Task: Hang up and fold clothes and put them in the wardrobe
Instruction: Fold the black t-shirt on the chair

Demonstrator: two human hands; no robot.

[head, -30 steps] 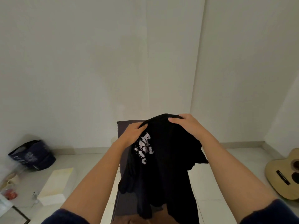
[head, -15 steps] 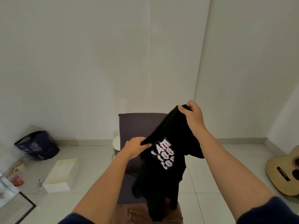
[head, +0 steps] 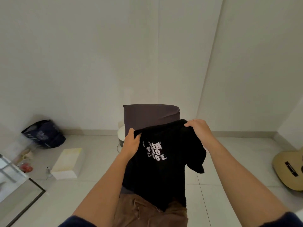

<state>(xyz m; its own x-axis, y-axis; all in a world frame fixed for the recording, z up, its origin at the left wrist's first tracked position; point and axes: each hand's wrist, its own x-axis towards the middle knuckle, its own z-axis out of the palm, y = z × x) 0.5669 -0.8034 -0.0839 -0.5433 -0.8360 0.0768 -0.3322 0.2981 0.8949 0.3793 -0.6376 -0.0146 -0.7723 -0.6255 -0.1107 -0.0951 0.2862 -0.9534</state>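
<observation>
Your left hand (head: 131,143) and right hand (head: 199,130) pinch the black shirt (head: 162,169) by its top edge above the chair (head: 150,115). It is not yet folded; brown clothes (head: 147,212), maybe trousers, wait below.

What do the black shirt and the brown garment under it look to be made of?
Black shirt: soft matte knit, probably cotton jersey; it hangs limp and carries a flat white print. Brown garment: heavier matte woven cloth, perhaps twill; it lies in thick, rounded folds. The fibre itself cannot be told.
</observation>
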